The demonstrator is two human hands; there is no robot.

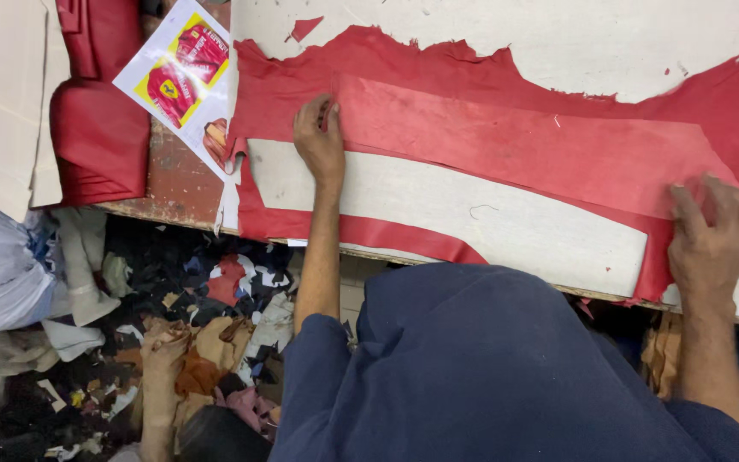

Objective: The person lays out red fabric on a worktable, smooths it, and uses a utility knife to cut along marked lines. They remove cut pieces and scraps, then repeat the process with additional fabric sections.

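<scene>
Both your hands are pressing a red pattern strip onto red leather.
At upper left a printed paper sheet (183, 73) is lying; your left hand (319, 141) is pinning the red strip (523, 145) flat-fingered at centre, over the red leather sheet (472, 77), while your right hand (712, 231), open, is holding its lower-right end.

Red leather hide (506, 77) spread on white cutting board (472, 210); long red pattern strip (523, 145) atop. L hand (318, 141) & R hand (712, 235) pressing strip ends flat. Printed sheet (180, 73) at left; leather scraps (173, 342) on floor.
</scene>
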